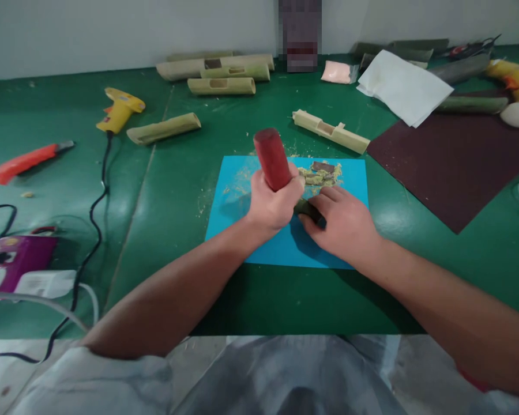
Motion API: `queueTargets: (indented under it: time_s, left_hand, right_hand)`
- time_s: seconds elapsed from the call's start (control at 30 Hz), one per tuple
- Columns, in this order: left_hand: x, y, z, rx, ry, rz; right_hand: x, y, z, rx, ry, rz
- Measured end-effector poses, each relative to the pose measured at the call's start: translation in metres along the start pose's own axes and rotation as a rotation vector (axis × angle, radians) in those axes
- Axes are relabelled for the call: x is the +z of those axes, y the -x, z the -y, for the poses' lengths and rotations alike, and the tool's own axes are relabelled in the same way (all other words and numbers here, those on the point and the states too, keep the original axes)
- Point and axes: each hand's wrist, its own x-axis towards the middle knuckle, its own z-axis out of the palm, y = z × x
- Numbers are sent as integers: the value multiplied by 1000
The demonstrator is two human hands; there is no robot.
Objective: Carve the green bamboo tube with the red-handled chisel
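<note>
My left hand (273, 202) is wrapped around a thick red handle (271, 157) that leans up and to the left. The tool's working end is hidden behind the hand. Close on its right, my right hand (339, 216) grips a short dark green bamboo piece (308, 210), which reaches towards the left hand. Both hands are over a blue sheet (259, 256). Just beyond them lies a small heap of pale crumbs (315, 177) with a dark brown flat piece (323, 167) in it. Fine crumbs are scattered over the sheet's left part.
Cut bamboo tubes (221, 86) lie at the back, a notched one (331, 131) beyond the sheet. On the left are a yellow glue gun (120, 109), its cord, a red utility knife (28, 162) and a purple box (30, 256). White paper (402, 86) overlaps a dark brown sheet (454, 167) at right.
</note>
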Motion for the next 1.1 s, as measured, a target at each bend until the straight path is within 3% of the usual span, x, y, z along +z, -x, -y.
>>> queueTargets:
  time_s: [0.17,0.37,0.53,0.7,0.93,1.1]
  left_hand:
    - [2,-5,2,-35,8,-109]
    - [3,-4,7,98,30,-43]
    - [4,-2,9,137,12,-56]
    - [1,-2,8,188,-23,82]
    - [-2,0,6,36,69,26]
    - [1,-4,3,-23,-24,76]
  right_hand:
    - [0,-1,2,-4,22,13]
    - [-1,0,5,17,16,38]
    - [-1,0,3,11,21,24]
    - [1,2,8,-10,-22,26]
    - [2,2,11,2,-23,21]
    - [0,2,7,41,-8,15]
